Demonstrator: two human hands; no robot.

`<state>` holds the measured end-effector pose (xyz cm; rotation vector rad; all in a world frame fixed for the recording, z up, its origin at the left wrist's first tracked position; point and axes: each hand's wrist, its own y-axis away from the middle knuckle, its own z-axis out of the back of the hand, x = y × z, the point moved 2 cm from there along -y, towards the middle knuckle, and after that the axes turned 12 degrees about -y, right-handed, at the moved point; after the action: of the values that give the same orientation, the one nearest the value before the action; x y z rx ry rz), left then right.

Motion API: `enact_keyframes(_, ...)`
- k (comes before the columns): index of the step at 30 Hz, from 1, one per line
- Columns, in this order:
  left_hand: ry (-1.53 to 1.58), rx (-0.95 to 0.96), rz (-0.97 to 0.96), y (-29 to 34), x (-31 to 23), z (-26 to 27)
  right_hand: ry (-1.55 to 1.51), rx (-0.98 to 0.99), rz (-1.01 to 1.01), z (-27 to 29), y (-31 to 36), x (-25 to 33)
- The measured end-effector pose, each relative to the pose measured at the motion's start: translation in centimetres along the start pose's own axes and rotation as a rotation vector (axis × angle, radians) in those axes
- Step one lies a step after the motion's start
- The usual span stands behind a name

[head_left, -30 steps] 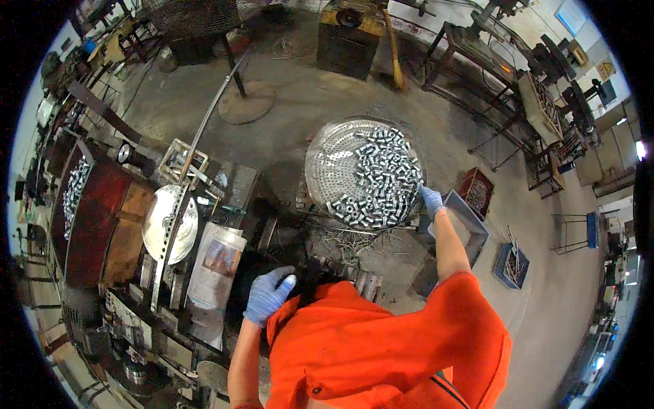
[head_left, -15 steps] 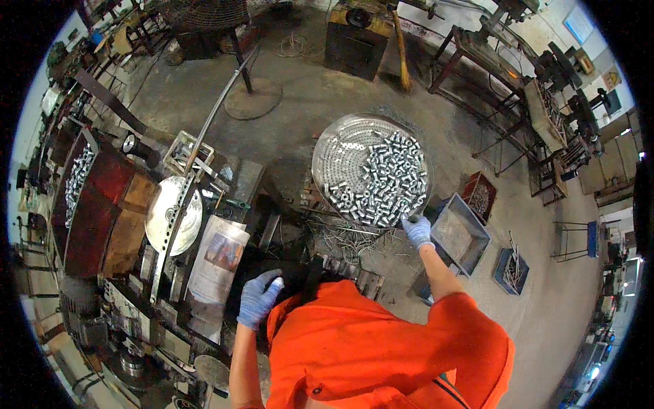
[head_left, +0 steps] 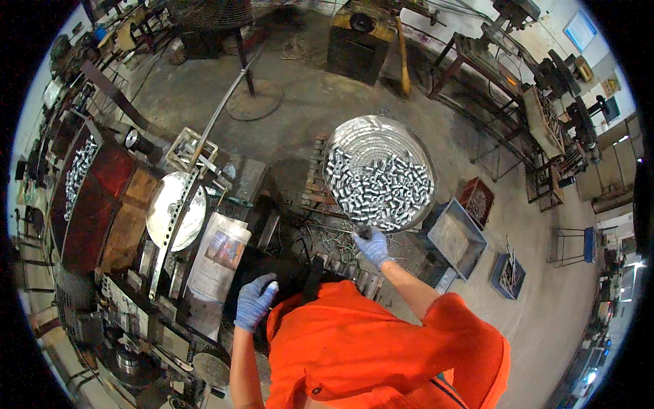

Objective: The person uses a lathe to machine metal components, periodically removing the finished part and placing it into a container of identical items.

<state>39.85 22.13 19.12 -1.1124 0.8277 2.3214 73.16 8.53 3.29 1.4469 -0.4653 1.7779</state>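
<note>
Grey workshop floor (head_left: 524,225) — right hand (head_left: 372,247) at perforated tray (head_left: 375,126)

Round silver perf. metal tray (head_left: 361,127): smooth, shiny. Short silver cylindrical parts (head_left: 385,189): glossy metal, smooth. Blue-white gloves (head_left: 255,303): knit cloth, matt. Orange shirt (head_left: 368,347): matt cloth, creased. Round pale disc (head_left: 163,206): metal, smooth w/ dull sheen. Rect. printed sheet (head_left: 210,281): paper, smooth. Grey floor (head_left: 524,334): matt, concrete-like, stained.

The right hand (head_left: 375,248) moved left; metal pieces (head_left: 383,191) (bunched rightward before) now span the pan (head_left: 371,127).
</note>
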Motion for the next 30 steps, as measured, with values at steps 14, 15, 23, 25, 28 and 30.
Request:
enact_keyframes(14,0.019,-0.016,0.014,0.1,-0.6,0.2,-0.226,0.076,0.070,-12.4,-6.8,4.8)
enact_keyframes(15,0.022,-0.016,0.015,0.2,-0.7,0.3,-0.216,0.141,0.005,-12.2,-6.8,6.5)
enact_keyframes(23,0.182,-0.035,0.140,2.1,0.8,1.3,0.547,-0.137,0.394,4.4,-11.6,12.7)
enact_keyframes(25,0.303,-0.024,0.224,2.3,1.5,1.2,0.760,-0.256,0.263,11.8,-14.9,11.2)
enact_keyframes(28,0.232,0.001,0.233,2.2,1.9,1.1,1.031,-0.298,0.084,18.4,-17.5,6.7)
enact_keyframes(30,0.232,0.010,0.243,2.0,2.0,0.9,0.696,-0.227,-0.256,19.3,-19.9,3.6)
